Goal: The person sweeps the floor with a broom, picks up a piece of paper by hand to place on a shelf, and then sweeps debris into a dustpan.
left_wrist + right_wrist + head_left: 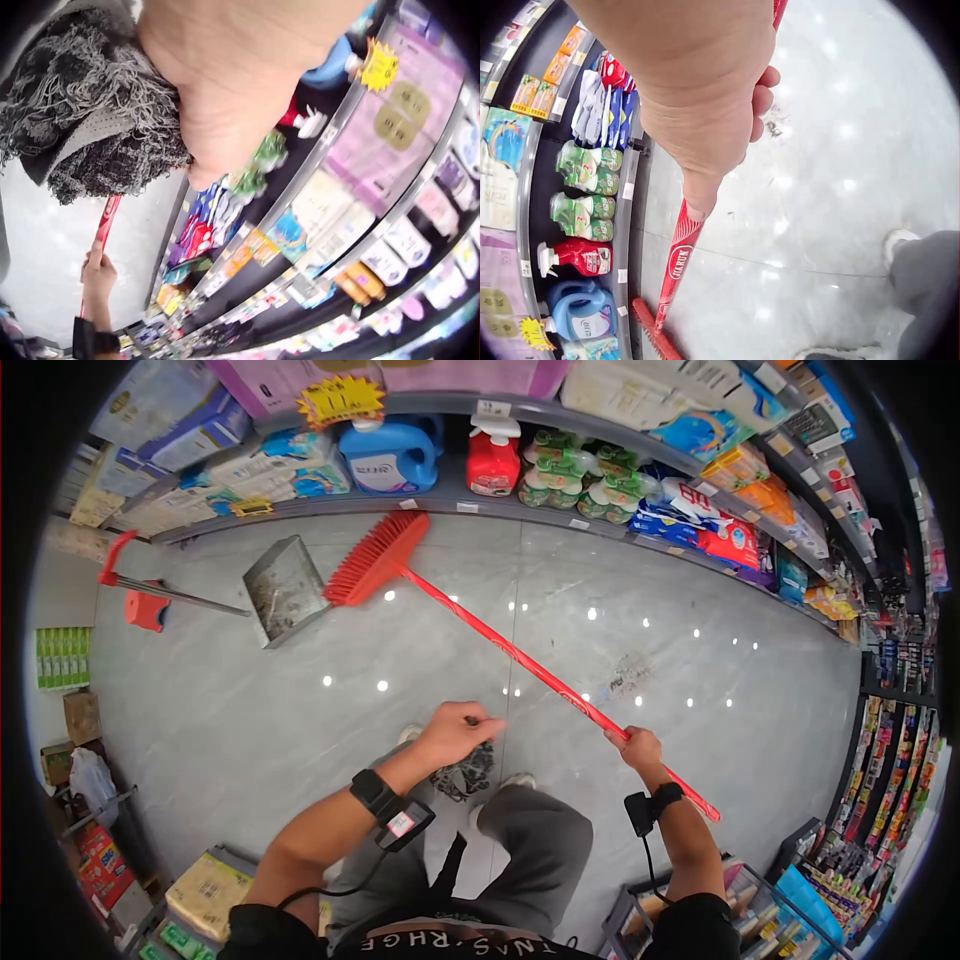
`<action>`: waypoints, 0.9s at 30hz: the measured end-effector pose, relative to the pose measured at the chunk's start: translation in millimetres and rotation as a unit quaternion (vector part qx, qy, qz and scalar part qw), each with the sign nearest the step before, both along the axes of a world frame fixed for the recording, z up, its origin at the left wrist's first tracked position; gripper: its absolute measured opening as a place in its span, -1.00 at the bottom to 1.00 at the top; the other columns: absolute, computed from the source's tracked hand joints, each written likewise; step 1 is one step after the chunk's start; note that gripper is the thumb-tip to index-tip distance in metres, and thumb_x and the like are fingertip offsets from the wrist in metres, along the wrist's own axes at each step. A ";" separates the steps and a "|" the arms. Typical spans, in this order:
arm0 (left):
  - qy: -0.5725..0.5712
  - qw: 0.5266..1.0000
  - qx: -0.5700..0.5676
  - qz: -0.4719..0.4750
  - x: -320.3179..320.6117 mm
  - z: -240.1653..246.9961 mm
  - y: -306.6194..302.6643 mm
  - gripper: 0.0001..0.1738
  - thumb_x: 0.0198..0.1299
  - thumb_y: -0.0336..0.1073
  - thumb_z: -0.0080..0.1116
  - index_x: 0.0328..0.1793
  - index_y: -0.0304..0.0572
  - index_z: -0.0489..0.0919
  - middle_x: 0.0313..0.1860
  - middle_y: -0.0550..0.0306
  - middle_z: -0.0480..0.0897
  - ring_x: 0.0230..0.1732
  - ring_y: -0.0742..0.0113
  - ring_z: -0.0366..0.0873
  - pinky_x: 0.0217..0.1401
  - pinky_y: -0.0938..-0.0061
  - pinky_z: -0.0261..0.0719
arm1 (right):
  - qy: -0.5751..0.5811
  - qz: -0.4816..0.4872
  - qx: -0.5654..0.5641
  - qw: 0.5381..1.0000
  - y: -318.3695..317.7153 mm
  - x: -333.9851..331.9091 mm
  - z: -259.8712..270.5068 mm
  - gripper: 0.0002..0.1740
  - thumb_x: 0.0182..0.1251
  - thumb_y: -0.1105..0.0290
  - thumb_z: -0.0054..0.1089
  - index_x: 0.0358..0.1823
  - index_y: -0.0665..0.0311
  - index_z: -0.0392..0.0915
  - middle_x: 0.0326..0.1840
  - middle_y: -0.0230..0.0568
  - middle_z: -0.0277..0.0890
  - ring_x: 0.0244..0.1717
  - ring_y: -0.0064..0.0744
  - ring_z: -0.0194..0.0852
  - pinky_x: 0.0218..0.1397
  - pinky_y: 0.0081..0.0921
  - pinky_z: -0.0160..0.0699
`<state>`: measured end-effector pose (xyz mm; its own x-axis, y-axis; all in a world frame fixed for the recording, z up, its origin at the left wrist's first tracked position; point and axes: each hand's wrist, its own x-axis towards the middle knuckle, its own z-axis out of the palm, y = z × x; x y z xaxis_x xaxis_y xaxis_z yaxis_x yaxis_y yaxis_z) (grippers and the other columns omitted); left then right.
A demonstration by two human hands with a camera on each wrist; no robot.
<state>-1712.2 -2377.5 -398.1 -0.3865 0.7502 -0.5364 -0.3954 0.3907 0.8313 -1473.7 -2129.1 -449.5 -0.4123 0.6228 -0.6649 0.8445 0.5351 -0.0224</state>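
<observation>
Gripping a shaggy grey bundle [462, 772], perhaps a mop head, the left hand [456, 736] hung before the legs [540, 845]; the right hand [640, 748] clasped the red broom [505, 647] by its handle, bristles just beside the dustpan [285, 595], near the shelf [430, 506].

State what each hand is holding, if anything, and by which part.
The right hand grips the broom by its handle, toward the end away from the bristles; the left hand holds a shaggy grey-black cloth by its upper part.

The head view looks down; 2 closer wrist views share its shelves [520, 513].
</observation>
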 end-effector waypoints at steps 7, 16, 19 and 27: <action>0.145 0.979 0.083 -0.116 -10.5 -97.4 71.4 -0.75 -0.05 -0.24 0.15 -0.57 -0.30 0.49 -0.63 0.18 0.54 -0.57 0.55 0.42 -0.47 0.63 0.37 | 0.130 -0.012 0.049 0.990 70.2 -55.5 -170.8 -0.31 -0.08 -0.32 -0.15 -0.43 0.23 0.54 -0.42 -0.02 0.48 -0.27 -0.09 0.43 -0.22 -0.32 0.37; 0.142 0.971 0.006 -0.193 25.0 -102.7 70.1 -0.73 -0.02 -0.22 0.13 -0.59 -0.29 0.50 -0.65 0.19 0.53 -0.56 0.52 0.43 -0.45 0.61 0.39 | 0.231 -0.143 0.085 0.959 87.1 57.0 -216.4 -0.25 -0.03 -0.25 -0.12 -0.58 0.47 0.47 -0.67 0.15 0.39 -0.50 0.03 0.44 -0.46 -0.27 0.37; 0.192 0.951 0.030 -0.239 15.6 -98.7 88.3 -0.75 -0.04 -0.22 0.14 -0.55 -0.29 0.51 -0.60 0.19 0.54 -0.51 0.52 0.43 -0.39 0.62 0.38 | 0.208 -0.175 0.066 0.960 84.7 136.0 -246.9 -0.30 0.02 -0.20 -0.11 -0.66 0.45 0.43 -0.82 -0.05 0.30 -0.73 -0.24 0.37 -0.66 -0.37 0.28; 0.075 0.977 0.057 -0.193 43.6 -131.7 116.4 -0.75 -0.02 -0.25 0.12 -0.52 -0.34 0.50 -0.57 0.15 0.54 -0.50 0.50 0.44 -0.38 0.62 0.38 | 0.113 -0.234 0.105 0.960 -65.9 297.9 -169.3 -0.40 -0.01 -0.11 0.00 -0.68 0.42 0.43 -0.75 0.13 0.29 -0.65 -0.04 0.36 -0.56 -0.27 0.26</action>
<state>-1668.6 -2261.1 -529.8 -0.1313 0.9068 -0.4007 -0.1077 0.3887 0.9150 -1175.8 -2194.9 -618.9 -0.1733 0.8860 -0.4301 0.9797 0.1106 -0.1669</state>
